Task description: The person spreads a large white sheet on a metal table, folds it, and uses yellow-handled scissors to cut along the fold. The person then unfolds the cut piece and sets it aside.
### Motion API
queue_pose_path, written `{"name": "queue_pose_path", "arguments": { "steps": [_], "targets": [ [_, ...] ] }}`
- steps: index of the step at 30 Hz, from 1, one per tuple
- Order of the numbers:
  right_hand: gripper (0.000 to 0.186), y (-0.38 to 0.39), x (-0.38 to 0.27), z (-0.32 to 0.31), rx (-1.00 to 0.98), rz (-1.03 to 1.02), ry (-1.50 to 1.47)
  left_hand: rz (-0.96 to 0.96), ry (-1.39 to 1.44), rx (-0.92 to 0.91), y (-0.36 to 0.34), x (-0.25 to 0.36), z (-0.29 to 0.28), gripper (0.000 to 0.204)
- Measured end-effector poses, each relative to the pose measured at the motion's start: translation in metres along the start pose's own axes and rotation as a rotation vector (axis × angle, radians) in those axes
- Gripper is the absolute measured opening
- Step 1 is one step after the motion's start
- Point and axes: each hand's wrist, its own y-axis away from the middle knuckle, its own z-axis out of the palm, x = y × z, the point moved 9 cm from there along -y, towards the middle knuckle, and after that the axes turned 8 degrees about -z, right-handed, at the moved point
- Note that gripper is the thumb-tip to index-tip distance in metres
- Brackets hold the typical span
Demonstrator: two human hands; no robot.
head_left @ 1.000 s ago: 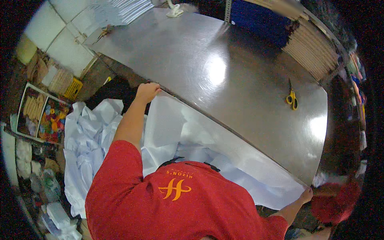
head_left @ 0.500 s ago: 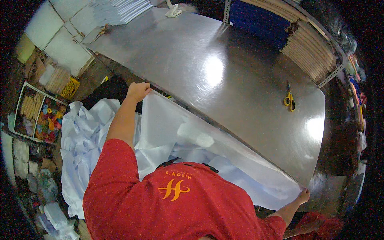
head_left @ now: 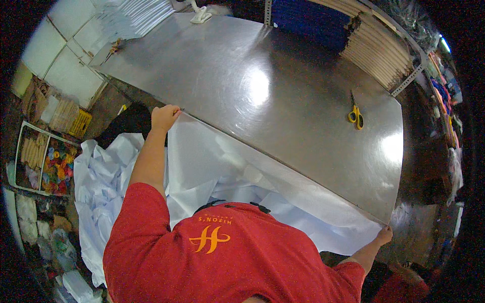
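Observation:
A large white cloth (head_left: pixel 194 146) is stretched along the near edge of a shiny metal table (head_left: pixel 212 65). My left hand (head_left: pixel 165 117) is closed on one corner of the cloth at the table's edge. Far to the right, my right hand (head_left: pixel 385 235) pinches its other end by the table's near right corner. Between the two hands the cloth's upper edge runs nearly straight. Its lower part hangs in front of me, partly hidden by my red shirt. More crumpled white cloth (head_left: pixel 103 177) is heaped at my left.
Yellow-handled scissors (head_left: pixel 355 117) lie on the table's right part. Folded blue cloth (head_left: pixel 308 22) and beige cloth (head_left: pixel 379 48) are stacked on a rack at the back. White folded cloth (head_left: pixel 139 17) sits far left. A bin of colourful pieces (head_left: pixel 58 166) stands at left.
The cloth's edge now sits closer along the table's edge, and my right hand has risen slightly toward the table's corner. Both hands keep their hold; the whole view has shifted a little.

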Motion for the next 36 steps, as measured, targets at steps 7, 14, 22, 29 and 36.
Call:
{"name": "queue_pose_path", "arguments": {
  "steps": [7, 14, 22, 29, 36],
  "targets": [
    [0.034, -0.002, -0.008, 0.004, 0.050, -0.059, -0.022, -0.010, 0.001, 0.065, -0.007, 0.005, 0.007, 0.022],
    [0.035, 0.011, 0.003, 0.013, -0.071, 0.157, -0.356, 0.091, 0.137, 0.133, 0.009, -0.004, 0.001, 0.021],
    [0.023, 0.006, -0.014, -0.012, 0.058, 0.184, -0.126, -0.097, 0.075, 0.056, 0.005, -0.005, 0.012, 0.021],
    [0.031, 0.045, 0.010, 0.008, 0.499, 0.466, -0.721, -0.142, 0.109, -0.107, 0.028, 0.040, 0.023, 0.024],
    [0.025, 0.246, -0.260, 0.132, -0.305, 0.584, -1.477, 0.675, 0.627, -0.426, 0.172, 0.185, 0.052, 0.016]
  ]
}}
